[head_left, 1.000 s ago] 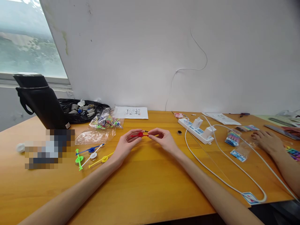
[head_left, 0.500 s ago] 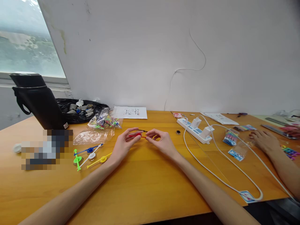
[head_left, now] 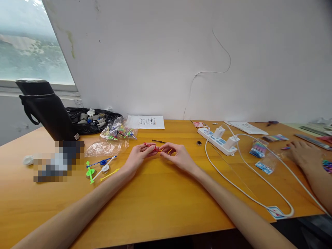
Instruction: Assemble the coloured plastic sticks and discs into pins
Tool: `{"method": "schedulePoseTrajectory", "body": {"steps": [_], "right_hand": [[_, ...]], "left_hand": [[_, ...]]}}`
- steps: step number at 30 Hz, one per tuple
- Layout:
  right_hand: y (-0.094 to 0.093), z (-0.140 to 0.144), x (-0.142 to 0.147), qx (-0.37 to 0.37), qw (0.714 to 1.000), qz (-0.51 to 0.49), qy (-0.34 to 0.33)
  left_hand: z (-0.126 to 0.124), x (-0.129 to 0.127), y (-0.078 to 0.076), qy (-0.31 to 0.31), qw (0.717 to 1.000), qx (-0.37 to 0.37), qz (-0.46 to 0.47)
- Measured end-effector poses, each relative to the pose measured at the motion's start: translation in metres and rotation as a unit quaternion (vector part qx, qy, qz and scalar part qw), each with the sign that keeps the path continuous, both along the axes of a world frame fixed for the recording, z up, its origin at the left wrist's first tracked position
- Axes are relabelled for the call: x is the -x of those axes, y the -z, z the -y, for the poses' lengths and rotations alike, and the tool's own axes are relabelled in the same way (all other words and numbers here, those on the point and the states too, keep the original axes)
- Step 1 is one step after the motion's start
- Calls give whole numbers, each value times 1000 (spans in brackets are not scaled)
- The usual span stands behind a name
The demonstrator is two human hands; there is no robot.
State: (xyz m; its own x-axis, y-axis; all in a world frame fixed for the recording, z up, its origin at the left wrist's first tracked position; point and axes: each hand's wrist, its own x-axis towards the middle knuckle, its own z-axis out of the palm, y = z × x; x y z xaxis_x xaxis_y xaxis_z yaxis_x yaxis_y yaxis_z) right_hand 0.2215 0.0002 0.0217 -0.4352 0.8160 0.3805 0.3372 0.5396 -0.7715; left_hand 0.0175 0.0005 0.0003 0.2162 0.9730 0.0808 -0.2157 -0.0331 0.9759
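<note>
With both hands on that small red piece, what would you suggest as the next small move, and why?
Probably lay the red piece beside the green, blue, white and yellow pieces to the left. The left hand and right hand pinch it just above the table, and those lie grouped there.

Two bare forearms, no sleeves, left hand point(head_left: 138, 157), right hand point(head_left: 178, 157)

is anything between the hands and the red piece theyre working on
Nothing visible. The left hand and right hand both pinch the red piece directly at the fingertips, above a bare patch of table. The thin black stick lies just behind, apart from them.
</note>
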Motion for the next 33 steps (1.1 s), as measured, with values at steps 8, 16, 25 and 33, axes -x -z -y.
{"method": "schedulePoseTrajectory", "body": {"steps": [8,16,25,33], "right_hand": [[4,8,8,48,998,-6,-45],[3,8,6,67,995,33,-70],[5,4,1,73,994,31,-72],[8,2,1,78,993,43,-76]], "left_hand": [[4,-6,-2,16,997,-74,-28],[3,0,-10,-31,989,-125,-78],[2,-2,-6,-25,989,-92,-111],[3,-1,-7,-39,988,-109,-107]]}}
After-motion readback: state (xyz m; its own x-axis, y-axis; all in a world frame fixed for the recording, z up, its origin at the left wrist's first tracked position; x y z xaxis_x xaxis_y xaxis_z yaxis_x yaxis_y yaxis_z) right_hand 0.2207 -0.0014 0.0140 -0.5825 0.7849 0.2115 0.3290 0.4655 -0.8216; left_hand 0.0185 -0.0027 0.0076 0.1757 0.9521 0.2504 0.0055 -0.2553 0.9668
